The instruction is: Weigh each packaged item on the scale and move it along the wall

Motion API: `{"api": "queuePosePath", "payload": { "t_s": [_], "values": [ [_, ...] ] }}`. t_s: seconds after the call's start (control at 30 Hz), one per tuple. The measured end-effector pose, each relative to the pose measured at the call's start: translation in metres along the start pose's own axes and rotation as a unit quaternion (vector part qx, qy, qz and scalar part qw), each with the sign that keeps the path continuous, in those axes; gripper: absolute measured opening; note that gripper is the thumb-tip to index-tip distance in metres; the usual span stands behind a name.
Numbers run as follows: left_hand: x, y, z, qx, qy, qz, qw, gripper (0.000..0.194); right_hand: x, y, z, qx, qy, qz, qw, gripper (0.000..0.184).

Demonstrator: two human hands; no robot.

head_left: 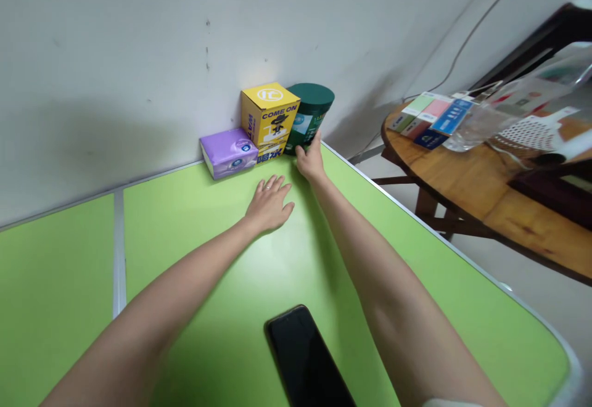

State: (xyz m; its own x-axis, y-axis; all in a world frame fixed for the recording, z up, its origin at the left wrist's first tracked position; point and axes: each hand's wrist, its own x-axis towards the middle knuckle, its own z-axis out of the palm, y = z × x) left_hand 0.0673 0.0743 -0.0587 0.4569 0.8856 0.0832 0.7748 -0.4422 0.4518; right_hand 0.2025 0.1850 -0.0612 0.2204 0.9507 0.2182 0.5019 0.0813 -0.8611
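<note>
A dark green canister with a lid stands at the back of the green table, touching or close beside a yellow box. My right hand grips its lower right side, the thumb in front and the other fingers partly hidden behind. Palm down with fingers spread, my left hand rests on the tabletop and holds nothing. Just beyond it lies a purple tissue pack, against the left of the yellow box. Below the box's printed face, another yellow printed part shows; whether it is a second box I cannot tell.
A black phone lies on the green table between my forearms. Behind it rises a white wall. At right, a wooden table carries small boxes, plastic bags and a white perforated item.
</note>
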Motion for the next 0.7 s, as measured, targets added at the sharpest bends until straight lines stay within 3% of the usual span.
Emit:
{"api": "queuePosePath", "payload": {
  "t_s": [0.13,0.27,0.4,0.53,0.6,0.7],
  "values": [
    [-0.005,-0.004,-0.003,-0.053,0.026,-0.028,0.998,0.057,-0.046,-0.018,-0.001,-0.008,-0.069,-0.001,0.998,0.057],
    [-0.050,-0.013,-0.021,-0.066,0.036,-0.031,0.997,0.052,-0.120,-0.053,-0.006,-0.002,-0.239,-0.041,0.970,0.039],
    [-0.146,-0.023,-0.061,-0.065,-0.011,-0.030,0.997,0.033,-0.193,-0.103,-0.015,0.025,-0.421,-0.111,0.900,0.031],
    [-0.252,-0.024,-0.111,-0.125,-0.079,-0.032,0.989,0.026,-0.250,-0.160,-0.007,0.011,-0.595,-0.153,0.789,0.044],
    [-0.298,-0.025,-0.133,-0.136,-0.067,-0.040,0.988,0.023,-0.274,-0.190,0.006,-0.004,-0.645,-0.171,0.745,0.047],
    [-0.359,-0.032,-0.160,-0.149,-0.021,-0.082,0.985,0.024,-0.308,-0.234,0.033,-0.003,-0.678,-0.205,0.706,0.044]
  ]
}}
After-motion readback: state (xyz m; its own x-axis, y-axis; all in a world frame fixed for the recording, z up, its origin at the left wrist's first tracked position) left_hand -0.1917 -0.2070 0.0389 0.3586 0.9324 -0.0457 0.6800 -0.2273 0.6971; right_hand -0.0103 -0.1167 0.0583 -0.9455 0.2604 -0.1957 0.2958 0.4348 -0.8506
